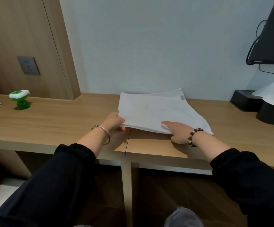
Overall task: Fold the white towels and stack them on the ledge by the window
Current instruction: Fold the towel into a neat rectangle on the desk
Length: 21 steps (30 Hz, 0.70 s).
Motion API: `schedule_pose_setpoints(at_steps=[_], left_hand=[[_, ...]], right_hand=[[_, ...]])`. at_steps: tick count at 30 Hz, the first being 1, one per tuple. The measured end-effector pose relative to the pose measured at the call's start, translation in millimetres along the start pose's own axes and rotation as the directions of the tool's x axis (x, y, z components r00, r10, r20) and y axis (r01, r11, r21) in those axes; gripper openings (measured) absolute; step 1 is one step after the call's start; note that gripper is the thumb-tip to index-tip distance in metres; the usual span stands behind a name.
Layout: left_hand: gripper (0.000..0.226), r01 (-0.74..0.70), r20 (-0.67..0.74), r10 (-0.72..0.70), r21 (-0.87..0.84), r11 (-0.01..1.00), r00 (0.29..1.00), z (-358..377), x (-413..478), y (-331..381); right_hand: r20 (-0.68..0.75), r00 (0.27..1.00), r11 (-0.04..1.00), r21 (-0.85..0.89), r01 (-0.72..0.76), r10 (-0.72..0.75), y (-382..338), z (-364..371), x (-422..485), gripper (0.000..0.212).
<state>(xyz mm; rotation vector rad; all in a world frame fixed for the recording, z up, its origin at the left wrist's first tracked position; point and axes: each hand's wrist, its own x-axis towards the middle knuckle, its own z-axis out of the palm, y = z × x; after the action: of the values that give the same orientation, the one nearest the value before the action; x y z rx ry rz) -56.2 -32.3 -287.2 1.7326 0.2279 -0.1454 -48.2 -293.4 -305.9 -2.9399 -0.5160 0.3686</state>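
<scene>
A folded white towel [155, 110] lies on the wooden desk [59, 122], its far edge against the pale wall; a small label shows at its far right corner. My left hand [115, 122] grips the towel's near left corner, thumb on top and fingers underneath. My right hand [176, 131] holds the near edge further right, index finger lying straight on the cloth and the thumb below the edge. The near edge is lifted slightly off the desk. No window ledge is in view.
A green and white toy [20, 99] stands on the desk at the left, below a grey wall socket [28, 65]. At the right sit a black tissue box [246, 99], a black round bin [271, 114] with white paper, and a dark monitor [270, 33] with cables.
</scene>
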Motion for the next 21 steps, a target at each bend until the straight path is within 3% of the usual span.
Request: schedule_pose_setpoints(at_steps=[1,3,5,8,10,11,13,16,18,21], left_hand=[[0.017,0.078,-0.048,-0.075,0.053,0.996,0.996,-3,0,0],[0.022,0.171,-0.067,-0.157,0.35,0.921,0.985,-12,-5,-1],[0.01,0.102,-0.034,-0.109,0.69,0.716,0.993,-19,-11,-3],[0.054,-0.071,0.019,0.218,0.969,0.236,0.976,-16,-4,-13],[0.056,-0.197,0.14,0.399,0.975,0.104,0.906,1,-3,-17],[0.055,-0.268,0.216,0.397,0.96,0.079,0.892,11,-3,-20],[0.052,-0.348,0.311,0.273,0.932,0.098,0.911,27,-2,-30],[0.044,-0.314,0.291,0.159,0.937,0.15,0.943,31,-3,-31],[0.04,-0.286,0.269,0.146,0.952,0.108,0.952,31,-7,-25],[0.043,-0.23,0.216,0.157,0.97,0.078,0.964,31,-11,-22]], right_hand=[[-0.044,0.999,1.0,-0.022,-0.017,0.016,3,2,-4,0.068],[-0.154,0.988,0.993,-0.103,-0.048,0.032,6,6,-13,0.059],[-0.211,0.977,0.983,-0.183,-0.026,-0.014,3,14,-21,0.054],[-0.205,0.974,0.992,-0.092,0.083,-0.1,-7,22,-26,0.045],[-0.278,0.958,0.988,0.116,0.103,-0.067,-12,20,-25,0.041],[-0.313,0.949,0.984,0.16,0.081,-0.027,-10,19,-23,0.042],[-0.266,0.955,0.99,0.092,-0.109,0.129,-1,20,-24,0.047],[-0.212,0.931,0.95,-0.031,-0.31,0.297,16,31,-33,0.051],[-0.264,0.897,0.929,-0.017,-0.37,0.353,16,36,-37,0.048],[-0.409,0.835,0.929,0.131,-0.345,0.368,18,32,-41,0.036]])
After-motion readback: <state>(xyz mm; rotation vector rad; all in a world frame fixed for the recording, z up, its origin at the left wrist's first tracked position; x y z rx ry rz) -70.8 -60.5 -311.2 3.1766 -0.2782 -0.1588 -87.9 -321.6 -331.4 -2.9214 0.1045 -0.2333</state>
